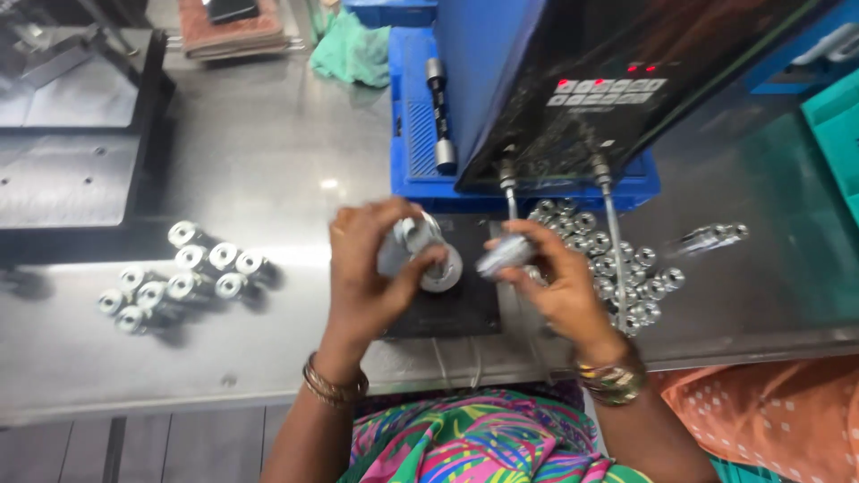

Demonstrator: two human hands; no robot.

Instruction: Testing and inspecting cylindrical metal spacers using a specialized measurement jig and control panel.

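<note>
Head view. Left hand (371, 268): closed around a silver fitting (407, 240), held over the black pad (456, 309) at centre of the steel worktop (268, 161). Right hand (559, 277): fingers pinching a second, blurred metal part (503, 255), just beside the first at its 3 o'clock. Loose fittings (617, 264): heaped at 3 o'clock of the hands, under two thin probes (613, 241) from the black control box (626, 80). Finished group (183, 277): at 9 o'clock, well apart. Blue tray (416, 134): at 12 o'clock.
</note>
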